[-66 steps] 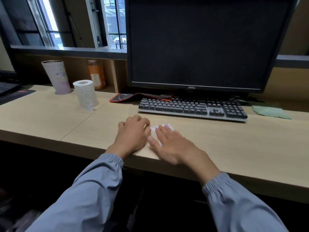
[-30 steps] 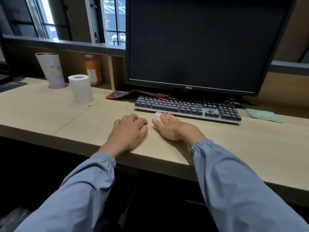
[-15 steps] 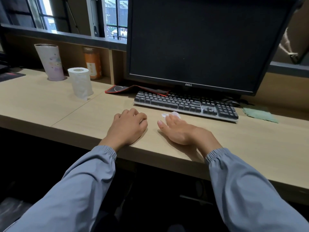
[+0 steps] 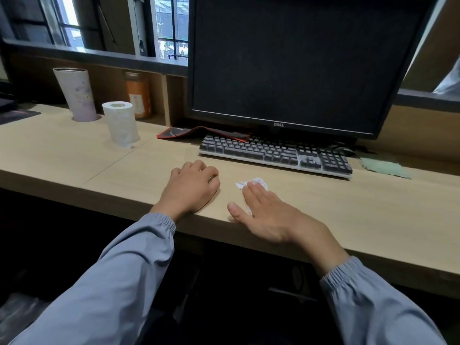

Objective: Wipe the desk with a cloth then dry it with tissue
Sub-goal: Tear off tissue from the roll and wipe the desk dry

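A crumpled white tissue point(image 4: 251, 183) lies on the light wooden desk point(image 4: 361, 215) in front of the keyboard. My right hand point(image 4: 268, 215) presses flat on it with straight, spread fingers; most of the tissue is hidden under the fingers. My left hand point(image 4: 190, 188) rests beside it on the desk with its fingers curled under and nothing in it. A green cloth point(image 4: 384, 166) lies flat at the far right, past the keyboard. A roll of tissue point(image 4: 121, 123) stands upright at the back left.
A black keyboard point(image 4: 273, 153) and a large dark monitor point(image 4: 298, 61) stand behind my hands. A red-edged mouse pad point(image 4: 199, 133) sticks out under the monitor. A pale tall cup point(image 4: 77, 94) and an orange jar point(image 4: 138, 95) stand at the back left.
My right hand has slid the tissue back from the keyboard toward the desk's front edge and its fingers have spread flatter. My left hand has stayed in place.
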